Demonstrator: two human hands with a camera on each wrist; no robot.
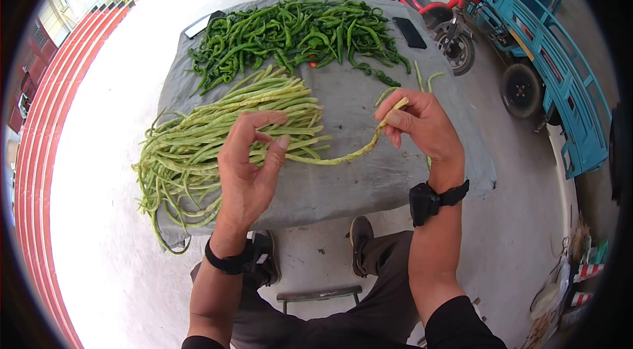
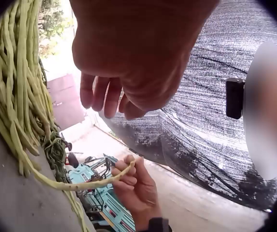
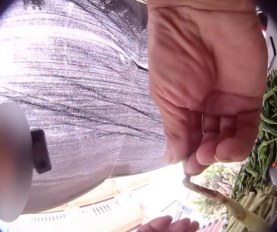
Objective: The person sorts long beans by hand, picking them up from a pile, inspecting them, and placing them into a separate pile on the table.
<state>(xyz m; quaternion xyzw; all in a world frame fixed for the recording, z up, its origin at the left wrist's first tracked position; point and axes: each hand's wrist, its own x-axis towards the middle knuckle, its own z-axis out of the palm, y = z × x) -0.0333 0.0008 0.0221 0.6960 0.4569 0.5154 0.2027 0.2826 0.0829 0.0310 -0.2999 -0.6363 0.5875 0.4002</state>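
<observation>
Long pale green beans [image 1: 231, 125] lie in a heap on the left of a grey-covered table. The right hand [image 1: 422, 126] pinches the end of one yellowish, brown-spotted bean [image 1: 359, 152] between thumb and fingers; its other end reaches into the heap. Above the heap's right part, the left hand [image 1: 249, 163] has bent, spread fingers with a gap between thumb and index, gripping nothing visible. In the left wrist view the right hand [image 2: 137, 189] holds the bean tip; the right wrist view shows the spotted bean [image 3: 220, 197] below the fingertips.
Green peppers [image 1: 290, 36] cover the table's far side, with a dark phone [image 1: 410, 32] at their right and a white-edged item [image 1: 198, 26] at their left. A few loose beans [image 1: 430, 79] lie at the right. Beyond stand a red scooter and a blue three-wheeler [image 1: 554, 79].
</observation>
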